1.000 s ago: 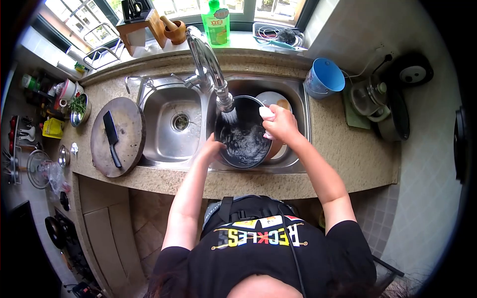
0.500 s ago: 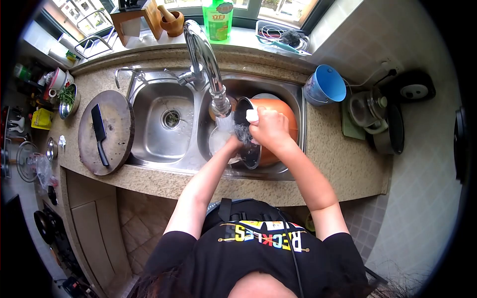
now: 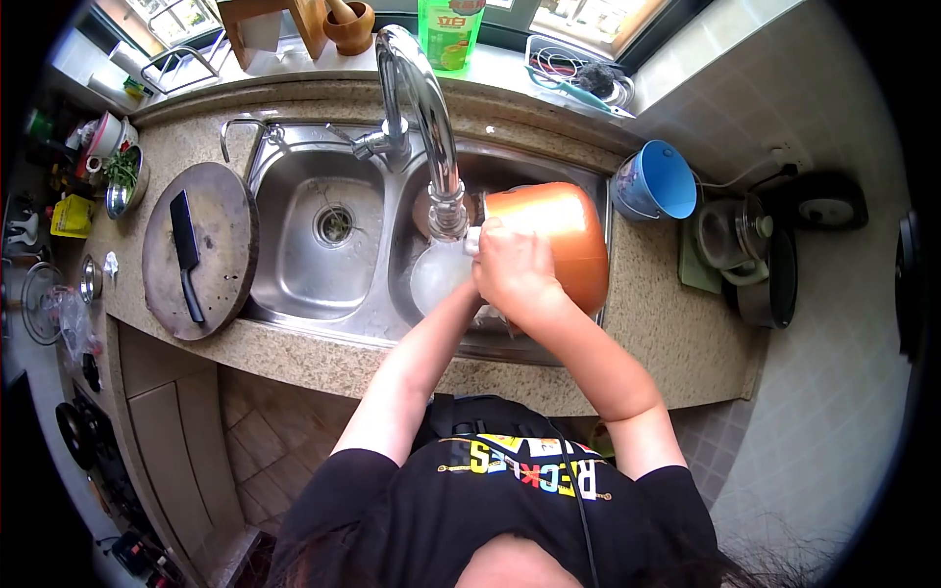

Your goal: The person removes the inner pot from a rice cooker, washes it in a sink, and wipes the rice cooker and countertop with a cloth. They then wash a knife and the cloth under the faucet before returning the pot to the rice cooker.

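Observation:
An orange pot (image 3: 564,240) lies tilted on its side in the right sink basin (image 3: 402,284), its dark opening turned away from view. My right hand (image 3: 515,263) is closed around something white at the pot's rim, probably part of its handle. My left hand (image 3: 476,299) reaches in at the pot's lower rim; its fingers are hidden behind my right hand and the pot. Above them hangs the chrome faucet (image 3: 431,118). A whitish round dish (image 3: 441,277) sits in the basin beneath the spout.
A round chopping board (image 3: 221,230) bearing a black knife (image 3: 186,250) overlaps the left basin's edge. On the right stand a blue bucket (image 3: 662,181) and a glass pot (image 3: 730,235). Green detergent bottle (image 3: 451,34) on the sill.
The pot has turned so its dark inside no longer shows, and more orange side faces up. My right hand has moved slightly left and down. The whole view has shifted a little.

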`<state>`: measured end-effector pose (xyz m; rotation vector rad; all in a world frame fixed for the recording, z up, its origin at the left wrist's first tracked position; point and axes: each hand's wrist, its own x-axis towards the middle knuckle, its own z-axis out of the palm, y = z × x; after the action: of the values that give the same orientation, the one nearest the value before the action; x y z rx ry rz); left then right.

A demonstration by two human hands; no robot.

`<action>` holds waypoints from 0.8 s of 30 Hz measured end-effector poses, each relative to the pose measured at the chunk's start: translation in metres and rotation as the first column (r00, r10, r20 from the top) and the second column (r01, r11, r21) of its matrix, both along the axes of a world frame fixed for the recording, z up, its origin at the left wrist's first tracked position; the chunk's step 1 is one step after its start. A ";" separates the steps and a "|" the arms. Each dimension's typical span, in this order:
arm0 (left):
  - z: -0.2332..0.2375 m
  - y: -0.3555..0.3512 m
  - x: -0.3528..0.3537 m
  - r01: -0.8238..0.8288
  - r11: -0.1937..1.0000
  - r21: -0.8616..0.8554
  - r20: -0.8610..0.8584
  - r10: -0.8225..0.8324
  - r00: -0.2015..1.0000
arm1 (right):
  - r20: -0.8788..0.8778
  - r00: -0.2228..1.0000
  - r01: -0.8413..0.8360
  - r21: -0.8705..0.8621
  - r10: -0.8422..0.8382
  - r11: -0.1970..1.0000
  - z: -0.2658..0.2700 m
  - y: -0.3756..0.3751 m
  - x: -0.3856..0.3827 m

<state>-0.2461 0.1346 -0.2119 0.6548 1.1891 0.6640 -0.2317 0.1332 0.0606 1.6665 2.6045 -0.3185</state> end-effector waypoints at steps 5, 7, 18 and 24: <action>-0.007 0.000 0.016 -0.079 0.997 0.024 0.041 0.078 0.996 | 0.096 0.995 -0.019 -0.030 0.022 0.999 0.006 -0.003 -0.009; -0.010 0.002 0.019 -0.102 0.994 0.031 0.056 0.100 0.993 | 0.115 0.992 -0.039 -0.043 0.044 0.998 0.010 -0.004 -0.010; 0.045 -0.006 -0.085 -0.145 0.972 -0.183 0.107 0.166 0.980 | -0.211 0.964 0.160 -0.014 -0.159 0.987 0.037 0.024 0.049; 0.057 -0.008 -0.132 -0.362 0.931 0.057 -0.001 0.362 0.932 | -0.599 0.674 0.220 -0.397 -0.433 0.891 -0.015 0.034 0.093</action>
<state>-0.3777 0.1265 -0.1553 0.4879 1.3200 1.0083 -0.1387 0.1674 0.0455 2.2034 2.4036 -1.5248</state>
